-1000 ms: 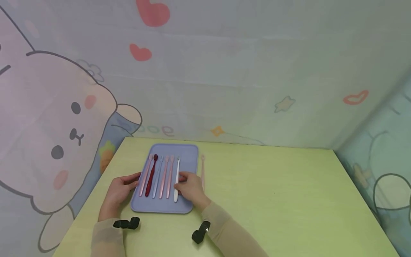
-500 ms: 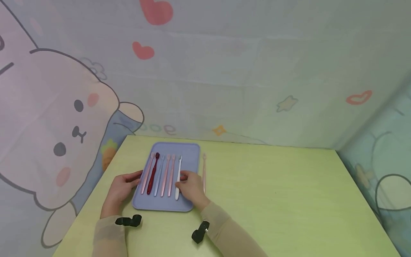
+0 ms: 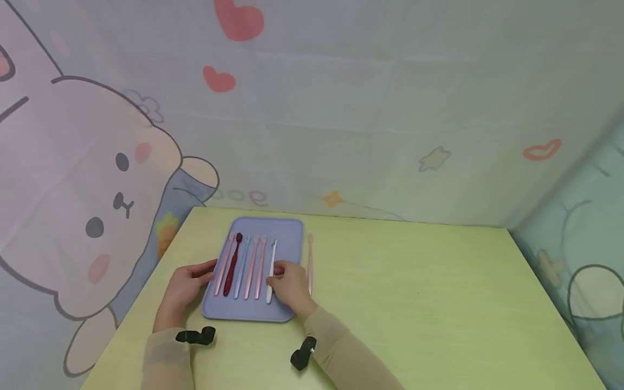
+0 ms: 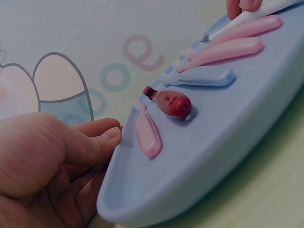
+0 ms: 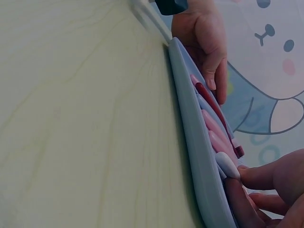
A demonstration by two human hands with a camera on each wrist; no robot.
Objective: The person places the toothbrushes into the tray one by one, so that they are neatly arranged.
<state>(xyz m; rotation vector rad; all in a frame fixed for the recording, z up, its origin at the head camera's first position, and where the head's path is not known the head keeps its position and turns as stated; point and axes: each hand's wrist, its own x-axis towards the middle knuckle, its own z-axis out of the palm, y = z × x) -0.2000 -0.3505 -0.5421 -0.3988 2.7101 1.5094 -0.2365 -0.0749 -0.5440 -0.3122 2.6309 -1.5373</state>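
Note:
On the lavender tray (image 3: 253, 310), several toothbrushes lie side by side. My right hand (image 3: 292, 287) pinches a white toothbrush (image 3: 270, 291), the rightmost on the tray, between thumb and fingers. To its left are pink ones, a light-blue toothbrush (image 3: 240, 281), a dark red toothbrush (image 3: 228, 279) and another pink toothbrush (image 3: 221, 275) at the far left. My left hand (image 3: 182, 287) rests at the tray's left edge, index finger and thumb extended against the rim; the left wrist view shows these fingertips (image 4: 112, 133) at the rim. Part of the white handle hides behind my right fingers.
One more pink toothbrush (image 3: 310, 262) lies on the yellow-green table (image 3: 414, 303), just right of the tray. A printed cloth backdrop (image 3: 365, 108) rises behind the table's far edge. Each wrist wears a small black camera (image 3: 197, 336).
The scene has shifted slightly in the head view. My right hand keeps its pinch on the white toothbrush, and my left hand stays at the tray's edge.

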